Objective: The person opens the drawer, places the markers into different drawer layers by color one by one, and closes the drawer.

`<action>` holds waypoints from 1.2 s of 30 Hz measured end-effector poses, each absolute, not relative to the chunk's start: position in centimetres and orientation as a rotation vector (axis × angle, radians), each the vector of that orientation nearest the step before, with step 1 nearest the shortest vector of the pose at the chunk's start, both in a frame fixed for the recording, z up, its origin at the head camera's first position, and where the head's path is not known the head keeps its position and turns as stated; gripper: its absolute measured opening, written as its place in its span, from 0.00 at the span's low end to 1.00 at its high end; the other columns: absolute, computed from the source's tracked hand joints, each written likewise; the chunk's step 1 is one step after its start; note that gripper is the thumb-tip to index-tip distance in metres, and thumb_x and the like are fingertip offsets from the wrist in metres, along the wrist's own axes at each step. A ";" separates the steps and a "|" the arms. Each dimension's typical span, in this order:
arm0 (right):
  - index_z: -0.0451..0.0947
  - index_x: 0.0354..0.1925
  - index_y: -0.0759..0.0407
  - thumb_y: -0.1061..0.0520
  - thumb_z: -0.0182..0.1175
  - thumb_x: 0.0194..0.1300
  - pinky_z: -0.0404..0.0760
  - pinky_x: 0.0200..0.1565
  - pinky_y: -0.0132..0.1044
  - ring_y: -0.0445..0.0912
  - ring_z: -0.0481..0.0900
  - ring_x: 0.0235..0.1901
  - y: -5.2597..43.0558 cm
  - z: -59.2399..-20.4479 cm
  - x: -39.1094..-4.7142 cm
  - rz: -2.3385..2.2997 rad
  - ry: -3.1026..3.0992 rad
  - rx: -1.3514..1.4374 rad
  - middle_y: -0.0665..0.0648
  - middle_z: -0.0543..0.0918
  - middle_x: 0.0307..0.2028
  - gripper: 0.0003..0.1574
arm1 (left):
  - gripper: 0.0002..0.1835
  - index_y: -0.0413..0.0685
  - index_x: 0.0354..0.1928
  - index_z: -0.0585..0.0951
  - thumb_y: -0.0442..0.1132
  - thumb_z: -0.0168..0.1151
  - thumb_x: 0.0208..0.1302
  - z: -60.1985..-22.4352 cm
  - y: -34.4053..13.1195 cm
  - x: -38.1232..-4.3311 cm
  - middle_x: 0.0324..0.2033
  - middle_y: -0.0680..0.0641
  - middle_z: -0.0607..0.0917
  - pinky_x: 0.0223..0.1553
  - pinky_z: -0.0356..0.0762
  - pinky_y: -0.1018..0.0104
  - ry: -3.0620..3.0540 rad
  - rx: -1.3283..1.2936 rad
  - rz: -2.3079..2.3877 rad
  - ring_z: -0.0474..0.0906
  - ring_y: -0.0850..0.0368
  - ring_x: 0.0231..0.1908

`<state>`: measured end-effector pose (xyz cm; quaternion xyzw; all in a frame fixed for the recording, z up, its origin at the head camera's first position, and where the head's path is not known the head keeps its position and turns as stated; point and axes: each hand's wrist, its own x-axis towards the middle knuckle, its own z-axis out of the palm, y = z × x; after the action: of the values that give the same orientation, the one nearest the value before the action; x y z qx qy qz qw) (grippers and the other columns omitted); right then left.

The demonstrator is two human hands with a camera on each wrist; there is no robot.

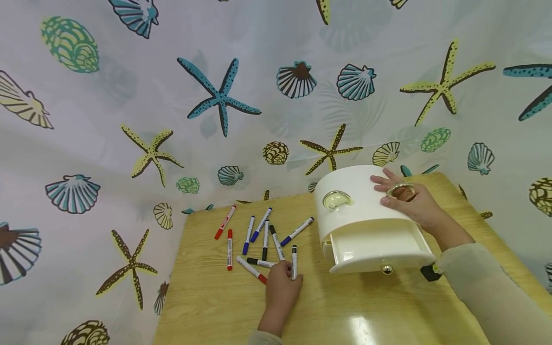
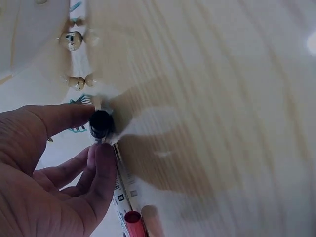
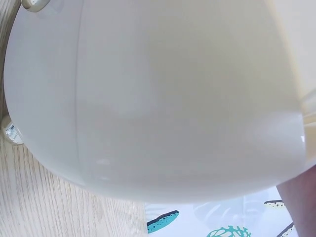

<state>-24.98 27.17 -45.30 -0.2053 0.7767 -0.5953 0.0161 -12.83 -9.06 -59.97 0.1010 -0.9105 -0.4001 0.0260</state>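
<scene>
My left hand (image 1: 282, 290) is over the table, pinching a white marker (image 1: 294, 261) with a black cap between thumb and fingertips. The left wrist view shows the marker's black end (image 2: 101, 123) between them. My right hand (image 1: 407, 199) rests on top of a white rounded drawer box (image 1: 353, 184), its fingers spread beside a gold-rimmed handle (image 1: 401, 188). The box's lower drawer (image 1: 379, 244) is pulled out toward me, with a gold knob (image 1: 386, 269) on its front. In the right wrist view the box's smooth white side (image 3: 187, 108) fills most of the picture.
Several markers lie left of the box, among them a red-capped marker (image 1: 229, 249), a blue-capped marker (image 1: 297, 231) and a black-capped marker (image 1: 260, 262). Behind the wooden table (image 1: 202, 297) hangs a curtain (image 1: 258, 43) printed with shells and starfish.
</scene>
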 end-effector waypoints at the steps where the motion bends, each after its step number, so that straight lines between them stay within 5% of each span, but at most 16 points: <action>1: 0.79 0.57 0.63 0.62 0.65 0.64 0.52 0.67 0.16 0.40 0.44 0.77 27.2 -45.3 -24.9 -1.850 2.416 -0.635 0.51 0.74 0.67 0.22 | 0.15 0.46 0.41 0.84 0.42 0.75 0.51 -60.1 -9.1 -12.9 0.28 0.53 0.81 0.29 0.72 0.68 -2.825 0.312 -1.209 0.72 0.63 0.28; 27: 0.79 0.58 0.60 0.58 0.65 0.65 0.52 0.66 0.14 0.38 0.44 0.77 27.3 -45.4 -25.0 -1.818 2.430 -0.614 0.49 0.73 0.67 0.23 | 0.05 0.47 0.36 0.83 0.34 0.65 0.56 -59.4 -8.7 -12.8 0.25 0.54 0.79 0.25 0.68 0.69 -2.853 0.173 -1.164 0.69 0.63 0.25; 36: 0.78 0.59 0.60 0.58 0.64 0.66 0.52 0.67 0.15 0.38 0.43 0.77 27.4 -45.5 -25.0 -1.821 2.411 -0.614 0.49 0.73 0.68 0.24 | 0.10 0.45 0.45 0.83 0.35 0.65 0.62 -58.3 -8.6 -12.5 0.29 0.53 0.80 0.27 0.71 0.72 -2.777 0.148 -1.204 0.73 0.62 0.28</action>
<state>-25.03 27.44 -45.50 -0.1990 0.7817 -0.5903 0.0293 -12.54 -8.59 -58.25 0.0487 -0.9150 -0.3966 0.0557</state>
